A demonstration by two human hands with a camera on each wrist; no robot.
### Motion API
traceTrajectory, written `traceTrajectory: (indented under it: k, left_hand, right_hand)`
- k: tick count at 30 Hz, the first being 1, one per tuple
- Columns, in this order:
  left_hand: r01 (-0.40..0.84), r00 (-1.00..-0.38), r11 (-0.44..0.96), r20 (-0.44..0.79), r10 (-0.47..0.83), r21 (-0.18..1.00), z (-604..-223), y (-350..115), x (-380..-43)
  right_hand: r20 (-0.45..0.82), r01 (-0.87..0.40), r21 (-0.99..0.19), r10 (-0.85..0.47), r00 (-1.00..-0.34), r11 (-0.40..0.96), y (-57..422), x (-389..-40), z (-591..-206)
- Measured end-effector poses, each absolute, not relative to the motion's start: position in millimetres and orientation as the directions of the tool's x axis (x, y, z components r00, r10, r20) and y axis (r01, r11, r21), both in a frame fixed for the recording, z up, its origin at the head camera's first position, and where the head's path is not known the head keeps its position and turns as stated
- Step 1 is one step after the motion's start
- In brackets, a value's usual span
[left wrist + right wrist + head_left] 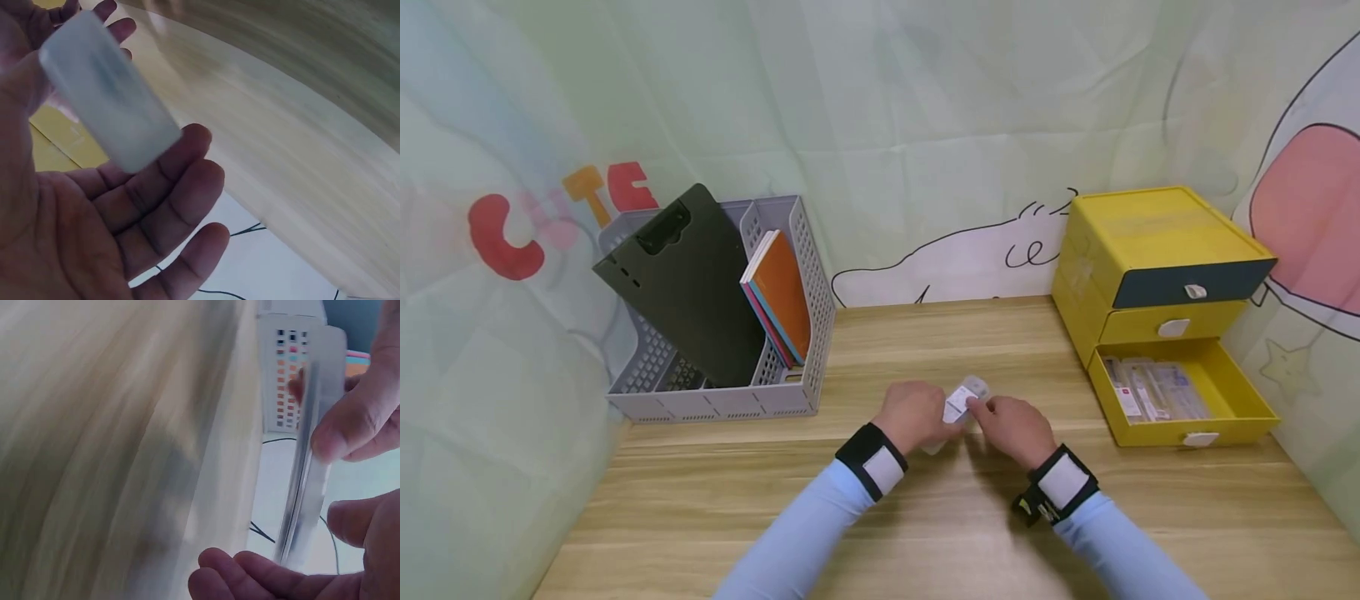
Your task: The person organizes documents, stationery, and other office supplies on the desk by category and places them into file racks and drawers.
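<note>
Both hands are together over the wooden table, at a small translucent plastic case point(958, 403) with a white printed label. My left hand point(916, 414) grips its lower part; in the left wrist view the left fingers point(178, 194) extend under one end of the case point(112, 94). From the other side, my right hand point(1018, 429) has its thumb on the label in the head view. Seen edge-on in the right wrist view, the case point(319, 412) passes close by the right thumb and fingers point(215, 575). What is inside the case is hidden.
A yellow drawer unit point(1165, 229) stands at the right, its bottom drawer point(1243, 404) pulled out with several clear cases point(1157, 390) inside. At the left, a grey organizer point(722, 404) holds a black clipboard point(692, 292) and thin booklets point(784, 296). A printed cloth point(887, 150) hangs behind.
</note>
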State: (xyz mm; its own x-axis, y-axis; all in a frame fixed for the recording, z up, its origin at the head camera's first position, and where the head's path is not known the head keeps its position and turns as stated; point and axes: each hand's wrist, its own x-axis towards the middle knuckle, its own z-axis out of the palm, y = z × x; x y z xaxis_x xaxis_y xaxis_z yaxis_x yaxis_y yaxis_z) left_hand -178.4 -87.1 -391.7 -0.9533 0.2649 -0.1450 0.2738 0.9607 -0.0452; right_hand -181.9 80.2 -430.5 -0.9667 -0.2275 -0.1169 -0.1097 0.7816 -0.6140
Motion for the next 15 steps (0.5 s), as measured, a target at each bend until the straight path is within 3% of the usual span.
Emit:
traceTrajectory:
  k: [5, 10, 15]
  left_hand:
    - [0.276, -0.954, 0.959, -0.139, 0.266, -0.061, -391.9, -80.8, -177.3]
    - [0.265, -0.954, 0.962, -0.162, 0.251, -0.067, -392.1, -77.7, -175.5]
    - [0.259, -0.955, 0.963, -0.169, 0.245, -0.069, -393.6, -76.6, -175.0]
  right_hand:
    - [-0.146, -0.042, -0.746, -0.224, -0.964, 0.665, 81.0, -185.5, -434.2]
    - [-0.243, 0.120, -0.882, -0.224, -0.944, 0.455, 81.1, -188.2, -439.7]
    - [-0.270, 0.191, -0.943, -0.292, -0.918, 0.271, 83.0, -188.2, -437.3]
